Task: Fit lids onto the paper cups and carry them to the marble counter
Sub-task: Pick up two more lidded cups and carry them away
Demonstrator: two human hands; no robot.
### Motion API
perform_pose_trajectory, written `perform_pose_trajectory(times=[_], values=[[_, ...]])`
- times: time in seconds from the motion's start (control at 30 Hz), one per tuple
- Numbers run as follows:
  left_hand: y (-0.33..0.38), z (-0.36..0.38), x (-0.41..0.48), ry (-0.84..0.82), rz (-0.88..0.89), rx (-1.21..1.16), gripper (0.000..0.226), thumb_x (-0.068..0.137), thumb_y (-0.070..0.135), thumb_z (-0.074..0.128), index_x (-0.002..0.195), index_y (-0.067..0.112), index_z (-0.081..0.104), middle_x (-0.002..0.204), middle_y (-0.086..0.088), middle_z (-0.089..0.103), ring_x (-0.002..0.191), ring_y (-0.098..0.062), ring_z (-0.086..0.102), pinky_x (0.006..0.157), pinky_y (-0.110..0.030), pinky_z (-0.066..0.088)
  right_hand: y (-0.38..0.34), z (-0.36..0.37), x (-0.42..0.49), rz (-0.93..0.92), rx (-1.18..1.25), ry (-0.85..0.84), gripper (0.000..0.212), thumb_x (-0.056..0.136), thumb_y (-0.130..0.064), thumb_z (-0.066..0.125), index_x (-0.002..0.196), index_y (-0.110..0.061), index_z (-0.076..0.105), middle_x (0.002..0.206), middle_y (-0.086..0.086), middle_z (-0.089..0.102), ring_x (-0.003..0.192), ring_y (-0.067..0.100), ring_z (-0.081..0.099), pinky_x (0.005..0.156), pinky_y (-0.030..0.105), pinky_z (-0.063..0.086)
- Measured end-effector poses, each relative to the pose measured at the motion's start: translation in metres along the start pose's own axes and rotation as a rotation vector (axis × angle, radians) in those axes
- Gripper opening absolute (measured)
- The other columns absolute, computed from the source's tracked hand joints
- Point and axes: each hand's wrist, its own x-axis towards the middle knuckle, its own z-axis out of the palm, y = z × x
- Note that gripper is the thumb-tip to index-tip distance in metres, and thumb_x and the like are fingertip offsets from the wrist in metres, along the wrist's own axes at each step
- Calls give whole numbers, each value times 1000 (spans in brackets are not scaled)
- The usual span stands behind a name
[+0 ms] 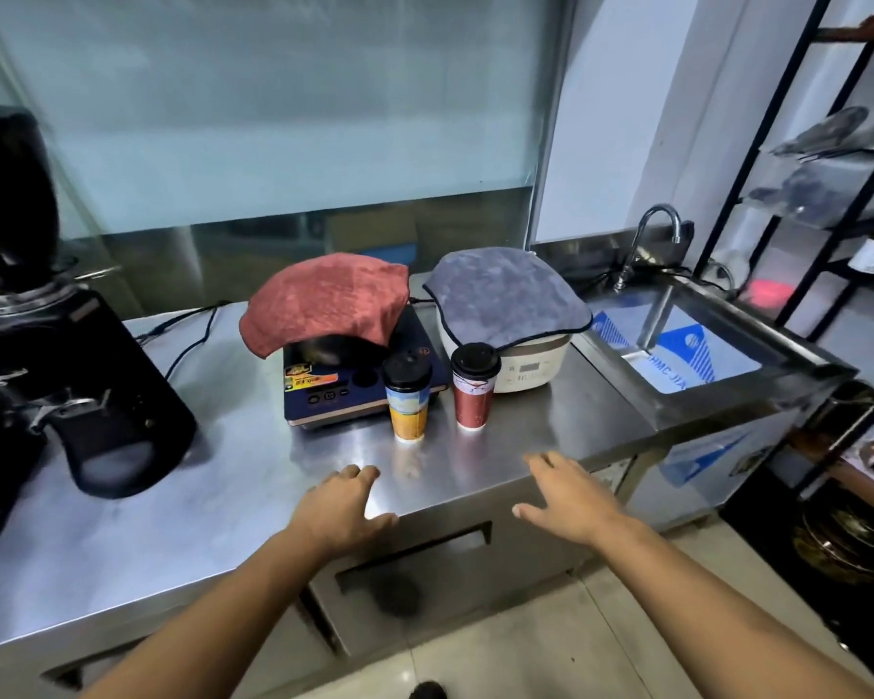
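A long steel counter (213,496) is taking up most of the view, with a sink (758,396) joining it on the right and a black coffee grinder (97,385) standing on its left end. Toward the back, an induction cooker (324,396) is sitting under a red cloth (324,305), and a rice cooker (531,370) beside it is sitting under a grey cloth (505,295).

The left hand (344,507) and the right hand (571,496) are reaching out over the counter's front edge, palms down, fingers spread and relaxed, holding nothing. Whether they are resting on the steel or hovering just above it is hard to tell.

The two paper cups are standing upright, near each other but apart, in front of the cookers. The yellow cup (407,411) is standing on the left and the red cup (470,401) on the right, both well beyond the fingertips. Each is wearing a black lid (407,370), the red cup's lid (475,358) looking level.

Judging by that, the lidding step is looking finished and the carrying step is beginning. The next move is calling for each hand to go forward and wrap round the cup on its own side, gripping the body below the lid and lifting straight up. No marble counter is showing here, so the person will likely be turning away to find it.
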Motion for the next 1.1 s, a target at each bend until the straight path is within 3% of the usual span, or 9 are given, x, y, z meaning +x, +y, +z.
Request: perform_pose_trajectory(times=[0.37, 0.57, 0.73, 0.9, 1.1], values=[[-17, 21, 88, 59, -38, -140, 75, 84, 66, 53, 145, 25, 38, 140, 2, 52, 124, -21, 54, 93, -34, 51, 19, 4, 94, -3, 121, -19, 84, 91, -57, 62, 159, -21, 26, 150, 3, 42, 140, 24, 44, 111, 39, 44], [-34, 34, 125, 111, -49, -346, 73, 84, 62, 59, 144, 23, 43, 142, 4, 52, 128, -17, 52, 99, -29, 46, 26, 17, 131, 38, 320, 0, 84, 92, -50, 66, 160, -20, 26, 160, 5, 37, 148, 21, 36, 117, 33, 35], [-47, 44, 135, 151, -144, -632, 68, 82, 53, 71, 140, 25, 49, 134, 7, 56, 116, -11, 58, 92, -24, 47, 25, 30, 146, 105, 475, 53, 78, 91, -40, 72, 156, -19, 35, 155, 3, 42, 142, 19, 45, 112, 29, 37], [-54, 53, 141, 135, -174, -789, 62, 80, 48, 76, 134, 32, 50, 126, 15, 59, 109, 7, 56, 86, -20, 45, 27, 39, 152, 194, 635, 112, 73, 88, -27, 78, 151, -17, 43, 144, 4, 51, 133, 16, 52, 104, 24, 38], [-62, 50, 140, 142, -211, -834, 56, 82, 38, 77, 131, 38, 49, 122, 24, 59, 111, 5, 58, 83, -19, 48, 46, 45, 159, 222, 725, 129, 70, 86, -22, 81, 147, -16, 47, 138, 5, 56, 125, 16, 55, 103, 34, 46]])
